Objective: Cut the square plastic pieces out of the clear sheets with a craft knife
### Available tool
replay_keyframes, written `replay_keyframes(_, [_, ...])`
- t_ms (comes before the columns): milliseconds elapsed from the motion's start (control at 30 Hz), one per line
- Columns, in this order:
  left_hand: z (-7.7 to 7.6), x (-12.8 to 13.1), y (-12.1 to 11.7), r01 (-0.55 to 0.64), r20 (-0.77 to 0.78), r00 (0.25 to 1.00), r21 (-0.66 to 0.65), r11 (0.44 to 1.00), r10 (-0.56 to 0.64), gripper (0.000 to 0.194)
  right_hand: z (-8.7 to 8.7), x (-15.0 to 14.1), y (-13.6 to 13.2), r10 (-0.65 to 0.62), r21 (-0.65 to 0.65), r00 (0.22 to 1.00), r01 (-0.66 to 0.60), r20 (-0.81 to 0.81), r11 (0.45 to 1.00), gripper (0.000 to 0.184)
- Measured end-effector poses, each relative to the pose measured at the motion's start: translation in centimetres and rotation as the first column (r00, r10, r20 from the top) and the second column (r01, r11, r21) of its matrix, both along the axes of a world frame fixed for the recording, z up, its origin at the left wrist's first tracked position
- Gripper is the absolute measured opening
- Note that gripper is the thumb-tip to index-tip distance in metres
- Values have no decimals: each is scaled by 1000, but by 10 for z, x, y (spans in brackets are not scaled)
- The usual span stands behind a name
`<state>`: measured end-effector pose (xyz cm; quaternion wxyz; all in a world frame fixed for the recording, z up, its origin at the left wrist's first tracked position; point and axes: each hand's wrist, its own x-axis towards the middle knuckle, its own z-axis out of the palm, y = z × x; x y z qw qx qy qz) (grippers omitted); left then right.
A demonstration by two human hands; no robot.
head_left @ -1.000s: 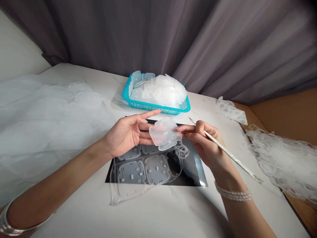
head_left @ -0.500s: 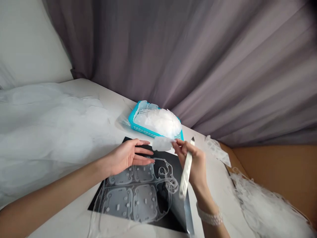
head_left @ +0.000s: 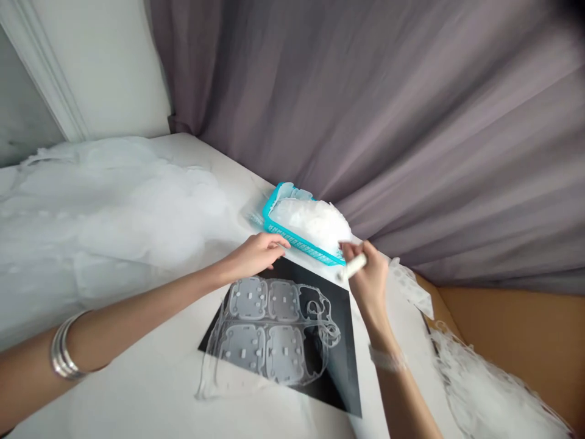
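Observation:
My right hand [head_left: 371, 274] is at the near right corner of a blue plastic basket [head_left: 297, 242], closed around a small knife [head_left: 354, 267] with a whitish handle. Its blade does not show now. Translucent flat pieces [head_left: 320, 222] are heaped in the basket. By the basket's near side my left hand [head_left: 258, 253] hovers, fingers loosely bent and apart, with nothing visible in it. Below it, a clear moulded sheet [head_left: 286, 350] with several rounded panels and thin looping runners lies on a black board [head_left: 340, 381].
A large mound of translucent white sheets [head_left: 114, 213] covers the table's left side. Lacy white scraps [head_left: 411, 286] lie to the right, with stringy offcuts [head_left: 493, 384] beside a brown cardboard surface [head_left: 516, 323]. A grey curtain [head_left: 342, 91] hangs behind.
The loose translucent piece at my right fingertips is gone from them; that hand has reached to the basket and tilted the knife. My left hand has moved up toward the basket, fingers curling. The view has shifted.

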<state>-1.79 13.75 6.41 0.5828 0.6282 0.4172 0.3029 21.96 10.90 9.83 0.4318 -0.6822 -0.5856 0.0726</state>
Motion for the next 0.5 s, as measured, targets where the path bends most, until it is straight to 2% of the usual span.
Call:
replay_keyframes(100, [-17,-4,3,-5,-193,980,217,976,48,31,-30,32,-68,-20,-175,996,35,86,984,41])
replay_keyframes(200, [-30,-3,-1,77,-347,936,343,936,50,31,-56,45,-109,-55,-346,986,106,155,932,40])
replay_keyframes(267, [-36,-1,-6,151,-425,904,392,908,34,30,-68,38,-122,-43,-376,990,91,135,922,41])
replay_keyframes(333, [-39,1,-11,217,-488,872,428,877,22,26,-76,24,-127,7,-370,996,25,86,929,41])
replay_keyframes(433, [-43,0,-15,300,-562,827,459,836,12,13,-78,8,-128,56,-330,997,-34,57,944,37])
replay_keyframes(500, [-45,1,-17,332,-592,806,475,815,16,14,-74,12,-125,30,-288,996,-5,81,958,34])
